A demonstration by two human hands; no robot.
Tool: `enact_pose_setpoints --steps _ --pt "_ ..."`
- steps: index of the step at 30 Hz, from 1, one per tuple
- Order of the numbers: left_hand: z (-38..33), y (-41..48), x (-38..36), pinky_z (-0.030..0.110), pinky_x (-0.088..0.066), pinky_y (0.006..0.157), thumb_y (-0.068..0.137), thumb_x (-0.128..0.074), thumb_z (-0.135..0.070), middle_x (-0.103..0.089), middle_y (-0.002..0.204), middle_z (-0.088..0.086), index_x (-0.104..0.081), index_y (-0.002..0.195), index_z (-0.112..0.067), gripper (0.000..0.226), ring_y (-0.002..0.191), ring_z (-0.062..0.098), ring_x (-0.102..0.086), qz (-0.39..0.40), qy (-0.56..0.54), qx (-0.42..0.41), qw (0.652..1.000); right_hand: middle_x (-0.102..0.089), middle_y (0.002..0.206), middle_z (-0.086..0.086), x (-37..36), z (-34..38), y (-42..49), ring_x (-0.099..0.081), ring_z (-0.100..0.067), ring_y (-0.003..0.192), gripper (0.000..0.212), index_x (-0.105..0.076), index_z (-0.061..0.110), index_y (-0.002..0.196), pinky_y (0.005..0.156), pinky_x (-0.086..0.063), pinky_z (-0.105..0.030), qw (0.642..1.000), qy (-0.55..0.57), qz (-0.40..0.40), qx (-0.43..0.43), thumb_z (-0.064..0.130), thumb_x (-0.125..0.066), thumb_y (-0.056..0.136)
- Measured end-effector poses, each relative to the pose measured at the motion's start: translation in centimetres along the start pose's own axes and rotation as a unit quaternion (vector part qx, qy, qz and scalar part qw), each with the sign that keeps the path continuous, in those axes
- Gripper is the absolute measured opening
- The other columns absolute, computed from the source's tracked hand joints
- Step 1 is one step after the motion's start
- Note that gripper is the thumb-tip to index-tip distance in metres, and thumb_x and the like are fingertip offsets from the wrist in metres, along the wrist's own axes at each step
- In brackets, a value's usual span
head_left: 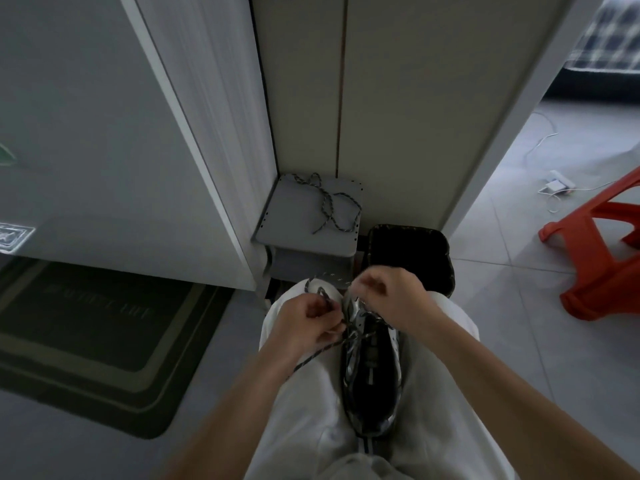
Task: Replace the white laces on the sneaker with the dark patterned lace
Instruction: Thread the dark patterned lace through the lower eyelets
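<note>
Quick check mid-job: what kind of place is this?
Likely a home entryway: a dark rectangular doormat by a white door, a small grey shelf unit in the corner, a red plastic stool on pale floor tiles.

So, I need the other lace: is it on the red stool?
No, the second dark patterned lace lies on the grey stand by the wall, not the red stool.

Left hand, right hand on lace
</note>
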State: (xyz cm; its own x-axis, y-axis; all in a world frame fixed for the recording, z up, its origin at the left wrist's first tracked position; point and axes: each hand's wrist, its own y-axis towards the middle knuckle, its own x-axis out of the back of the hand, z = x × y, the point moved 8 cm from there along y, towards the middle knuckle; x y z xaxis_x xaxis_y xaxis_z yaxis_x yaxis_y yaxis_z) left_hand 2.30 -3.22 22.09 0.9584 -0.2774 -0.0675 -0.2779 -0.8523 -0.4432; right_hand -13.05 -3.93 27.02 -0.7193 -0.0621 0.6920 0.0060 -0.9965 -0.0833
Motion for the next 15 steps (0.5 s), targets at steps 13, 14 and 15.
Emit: enact_pose_setpoints --steps 13,14,15 --pt "-1.5 2.2 -1.4 0.005 -0.040 0.052 0.084 -0.067 -0.026 -0.065 0.062 -0.013 -0.068 0.076 -0.023 0.009 0.056 -0.002 -0.060 -0.060 0.295 -0.115 0.947 -0.063 0.090 0.004 -1.1 -3.4 -2.6 -0.058 -0.016 0.084 0.017 -0.069 0.025 0.088 0.072 -0.049 -0.035 0.991 -0.130 0.008 -0.032 0.041 -0.062 0.084" --pt "-2.0 2.3 -1.1 0.002 -0.037 0.052 0.084 -0.066 -0.029 -0.063 0.062 -0.014 -0.066 0.076 -0.024 0.010 0.056 -0.005 -0.057 -0.081 0.349 -0.130 0.924 -0.059 0.097 0.005 -1.0 -3.8 -2.6 -0.057 -0.016 0.090 0.016 -0.068 0.027 0.091 0.072 -0.049 -0.034 0.987 -0.155 0.002 -0.032 0.040 -0.061 0.085" --pt "-2.1 2.4 -1.0 0.001 -0.036 0.053 0.085 -0.065 -0.030 -0.061 0.062 -0.015 -0.064 0.075 -0.025 0.011 0.056 -0.005 -0.055 -0.088 0.383 -0.139 0.909 -0.054 0.103 0.005 -1.0 -4.3 -2.8 -0.056 -0.015 0.094 0.015 -0.068 0.029 0.094 0.072 -0.048 -0.033 0.984 -0.174 0.003 -0.033 0.039 -0.060 0.086"
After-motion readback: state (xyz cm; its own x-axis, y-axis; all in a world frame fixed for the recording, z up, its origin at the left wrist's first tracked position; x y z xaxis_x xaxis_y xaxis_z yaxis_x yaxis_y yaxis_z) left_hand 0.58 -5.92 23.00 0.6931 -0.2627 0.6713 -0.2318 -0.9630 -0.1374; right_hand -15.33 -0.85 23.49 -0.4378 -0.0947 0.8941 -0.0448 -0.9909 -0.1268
